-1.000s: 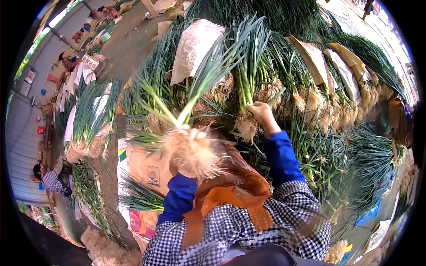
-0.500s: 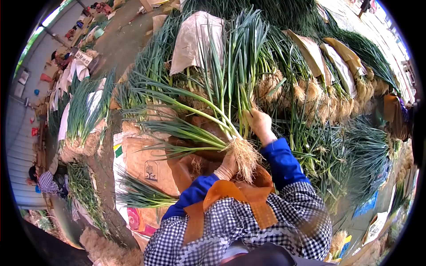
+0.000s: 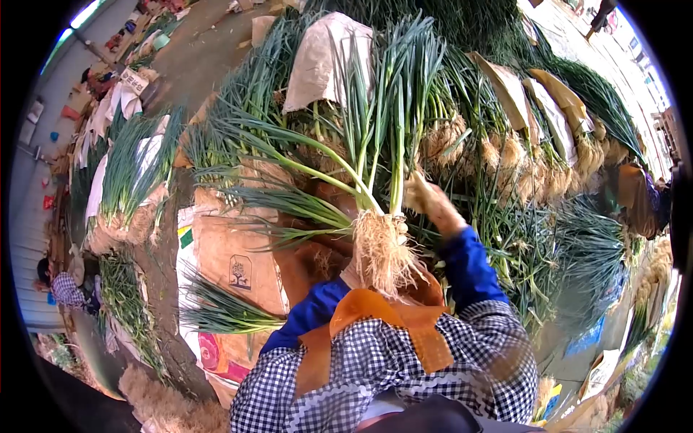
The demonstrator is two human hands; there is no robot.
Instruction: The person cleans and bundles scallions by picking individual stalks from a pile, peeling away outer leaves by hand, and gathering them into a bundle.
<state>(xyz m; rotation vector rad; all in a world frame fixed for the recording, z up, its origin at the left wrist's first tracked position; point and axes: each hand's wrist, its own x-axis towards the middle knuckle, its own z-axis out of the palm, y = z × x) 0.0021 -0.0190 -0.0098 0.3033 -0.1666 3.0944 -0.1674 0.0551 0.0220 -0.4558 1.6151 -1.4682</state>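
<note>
A bunch of long green onions with pale stems and shaggy tan roots (image 3: pixel 382 252) is in front of the person's chest, above the brown-orange waterproof apron (image 3: pixel 368 310). Its roots hang toward the body and its leaves fan forward and to the left, an arrangement that probably keeps the root ends within easy reach. The left hand (image 3: pixel 351 274) is behind the roots and appears to support them from below; they hide its fingers, so how far its grip is closed cannot be told. The right hand (image 3: pixel 426 198), blurred, has its fingers partly curled just beside the upright stems, perhaps touching them, though no firm hold shows. A smaller sheaf of green onions (image 3: pixel 234 310) lies on a tan printed sack (image 3: pixel 234 245), likely to keep it off the ground.
</note>
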